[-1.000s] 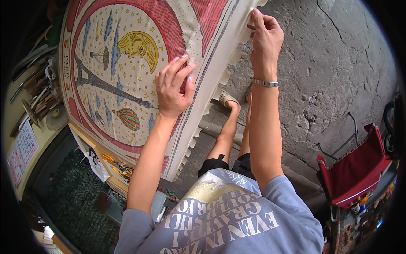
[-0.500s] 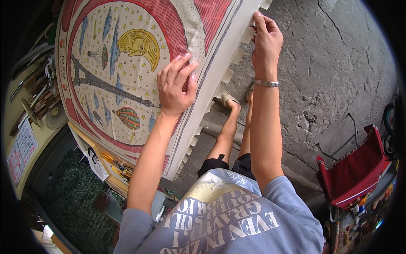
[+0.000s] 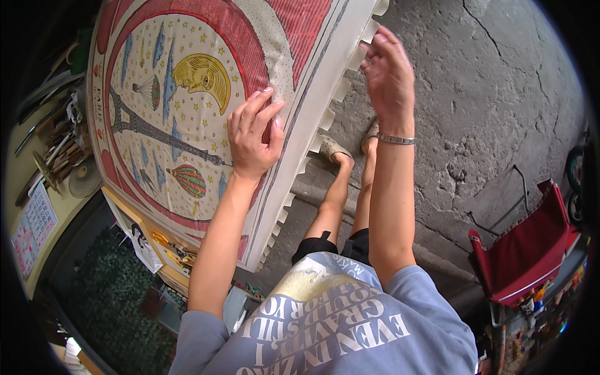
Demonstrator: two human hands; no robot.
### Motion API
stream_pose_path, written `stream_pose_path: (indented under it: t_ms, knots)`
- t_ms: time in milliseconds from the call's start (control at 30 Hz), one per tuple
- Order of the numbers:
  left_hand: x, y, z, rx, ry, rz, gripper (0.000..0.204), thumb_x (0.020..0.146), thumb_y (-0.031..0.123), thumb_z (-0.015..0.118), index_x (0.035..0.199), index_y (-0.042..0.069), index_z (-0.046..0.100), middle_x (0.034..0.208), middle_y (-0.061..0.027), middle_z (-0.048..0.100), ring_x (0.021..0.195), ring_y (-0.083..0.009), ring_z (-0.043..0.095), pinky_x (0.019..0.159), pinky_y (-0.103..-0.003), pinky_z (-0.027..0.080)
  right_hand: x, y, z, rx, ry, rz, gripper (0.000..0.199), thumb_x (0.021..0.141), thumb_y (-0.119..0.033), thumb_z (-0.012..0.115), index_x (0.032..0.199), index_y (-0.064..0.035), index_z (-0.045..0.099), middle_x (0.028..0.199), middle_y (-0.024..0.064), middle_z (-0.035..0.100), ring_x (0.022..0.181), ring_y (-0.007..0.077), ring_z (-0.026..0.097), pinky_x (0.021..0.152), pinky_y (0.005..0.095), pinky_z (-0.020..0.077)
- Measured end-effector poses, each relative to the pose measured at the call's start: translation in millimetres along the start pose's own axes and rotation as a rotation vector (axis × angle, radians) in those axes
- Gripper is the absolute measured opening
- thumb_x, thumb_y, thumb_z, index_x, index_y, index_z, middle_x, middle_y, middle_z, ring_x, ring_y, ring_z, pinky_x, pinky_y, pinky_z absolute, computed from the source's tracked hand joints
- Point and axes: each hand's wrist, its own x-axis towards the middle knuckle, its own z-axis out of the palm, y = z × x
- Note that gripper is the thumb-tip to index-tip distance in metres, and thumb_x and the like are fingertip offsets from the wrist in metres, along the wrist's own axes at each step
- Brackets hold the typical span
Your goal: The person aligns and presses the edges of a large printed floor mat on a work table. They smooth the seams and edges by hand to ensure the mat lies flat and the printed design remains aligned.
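Observation:
A large printed cloth (image 3: 187, 69) lies spread flat, showing a yellow crescent moon, a tower, balloons and stars inside a red ring. Along its pale right border runs a row of small white tabs (image 3: 327, 119) that hang over the edge. My left hand (image 3: 255, 140) rests on the cloth near the ring, fingers loosely bent and apart, holding nothing. Just outside the tabbed edge, my right hand (image 3: 390, 78) is raised with its fingers spread, near the upper tabs and holding nothing I can see. A metal bracelet (image 3: 396, 140) circles the right wrist.
Cracked concrete floor (image 3: 469, 125) extends to the right, with a red folding chair (image 3: 519, 244) beyond my right arm. On the left, a cluttered bench (image 3: 62, 206) carries wood pieces and a printed sheet. An open drawer with yellow-handled tools (image 3: 178, 255) sits below the cloth.
My right hand has let go of the tabbed edge, drawn slightly toward me and opened its fingers. The left hand has shifted a little left and toward me on the cloth.

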Motion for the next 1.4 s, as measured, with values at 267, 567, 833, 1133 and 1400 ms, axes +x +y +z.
stream_pose_path:
  t_ms: [267,567,833,1133,1400]
  knots:
    - [5.1,2.5,0.2,-0.01,0.003,0.01,0.03,0.09,0.011,0.064,0.12,0.011,0.07,0.136,-0.0074,0.066,0.125,-0.028,0.06,0.108,-0.041,0.043,62.1,-12.6,12.2,-0.432,0.193,-0.114,0.026,0.098,-0.031,0.071,0.099,-0.0055,0.073,0.073,-0.0073,0.059,0.057,0.0025,0.044,0.051,0.0221,0.0334]
    - [7.7,-0.1,2.5,-0.004,0.005,0.01,0.03,0.09,0.011,0.065,0.119,0.011,0.071,0.136,-0.0071,0.066,0.124,-0.028,0.06,0.108,-0.041,0.043,73.4,-10.6,24.5,-0.021,0.217,0.046,0.024,0.098,-0.03,0.069,0.099,-0.006,0.073,0.084,-0.0012,0.069,0.074,0.0099,0.06,0.066,0.0258,0.047]
    - [10.6,1.3,4.8,0.007,0.0,0.009,0.031,0.089,0.01,0.064,0.12,0.011,0.07,0.136,-0.007,0.066,0.125,-0.0278,0.06,0.108,-0.041,0.043,54.0,-2.3,9.3,0.051,0.021,0.096,0.025,0.103,-0.027,0.065,0.115,-0.0051,0.069,0.104,0.002,0.072,0.092,0.0121,0.064,0.077,0.0324,0.0481]
    - [10.4,13.5,5.5,0.004,0.027,-0.002,0.031,0.089,0.013,0.064,0.119,0.015,0.071,0.134,-0.0042,0.066,0.124,-0.0278,0.061,0.105,-0.041,0.044,81.4,-50.2,-10.6,0.186,-0.105,0.159,0.034,0.1,-0.037,0.065,0.104,-0.0047,0.073,0.097,0.0047,0.074,0.096,0.0157,0.067,0.083,0.0304,0.0521]
    - [7.4,6.2,-0.6,-0.006,0.036,0.011,0.031,0.088,0.013,0.066,0.119,0.015,0.071,0.134,-0.0033,0.066,0.124,-0.0267,0.06,0.104,-0.041,0.044,126.1,-31.2,8.8,0.066,-0.086,-0.043,0.027,0.102,-0.021,0.062,0.113,0.0015,0.072,0.105,0.0085,0.076,0.096,0.0188,0.072,0.088,0.0331,0.0587]
